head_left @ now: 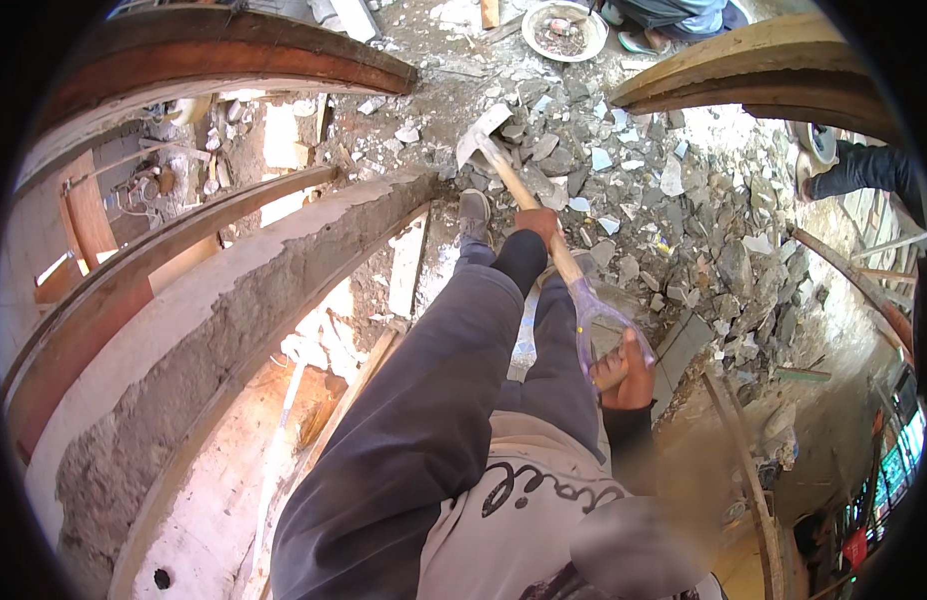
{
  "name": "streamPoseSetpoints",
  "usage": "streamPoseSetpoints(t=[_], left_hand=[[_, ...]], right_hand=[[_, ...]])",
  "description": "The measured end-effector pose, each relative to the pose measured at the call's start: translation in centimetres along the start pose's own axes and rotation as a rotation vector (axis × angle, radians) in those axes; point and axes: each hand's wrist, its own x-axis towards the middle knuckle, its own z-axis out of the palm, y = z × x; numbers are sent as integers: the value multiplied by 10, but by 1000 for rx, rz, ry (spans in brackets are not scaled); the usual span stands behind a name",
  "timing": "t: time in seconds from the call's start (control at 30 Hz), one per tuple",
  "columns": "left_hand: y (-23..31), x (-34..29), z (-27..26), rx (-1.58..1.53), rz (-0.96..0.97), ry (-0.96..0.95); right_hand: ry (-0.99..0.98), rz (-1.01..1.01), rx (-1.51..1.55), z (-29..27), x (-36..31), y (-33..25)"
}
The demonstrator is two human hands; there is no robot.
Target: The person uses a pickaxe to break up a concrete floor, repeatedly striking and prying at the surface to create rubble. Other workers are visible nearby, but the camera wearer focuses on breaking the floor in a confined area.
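I hold a shovel (514, 180) with a wooden shaft and a purple D-shaped handle (586, 305). My left hand (537, 222) is closed around the middle of the shaft. Lower down, the fingers of my right hand (627, 372) wrap the crossbar of the handle. The shovel's pale, worn blade (482, 134) points away from me, at the left edge of a heap of broken concrete and tile rubble (674, 220). Beside the shaft stands my left shoe (475, 208); the other foot is mostly hidden behind my arm and the shovel.
A rubble-filled white basin (564, 32) lies at the far side, near a crouching person (674, 18). Another person's dark-trousered leg (864, 170) shows at right. A broken wall edge (234, 270) and wooden frame (174, 265) run along my left. Planks (408, 262) lie about.
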Motion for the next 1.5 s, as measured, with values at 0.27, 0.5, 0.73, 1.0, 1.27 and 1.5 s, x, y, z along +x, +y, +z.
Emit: streamPoseSetpoints(t=[0.27, 0.5, 0.73, 1.0, 1.27, 1.5], left_hand=[[40, -63, 72, -947, -265, 166], [125, -148, -22, -1692, -887, 101], [71, -126, -105, -1613, -937, 267], [-11, -67, -153, -1960, -806, 335], [-132, -4, -160, -2455, -583, 656], [-187, 46, -177, -2267, -705, 588]], right_hand=[[19, 22, -167, -57, -78, -33], [15, 39, -106, -60, -138, -40], [-87, 60, 31, -47, -90, 12], [-343, -270, -947, 73, 6, -24], [-901, -608, -1672, 248, 69, -36], [-844, -609, -1286, 271, 128, -4]])
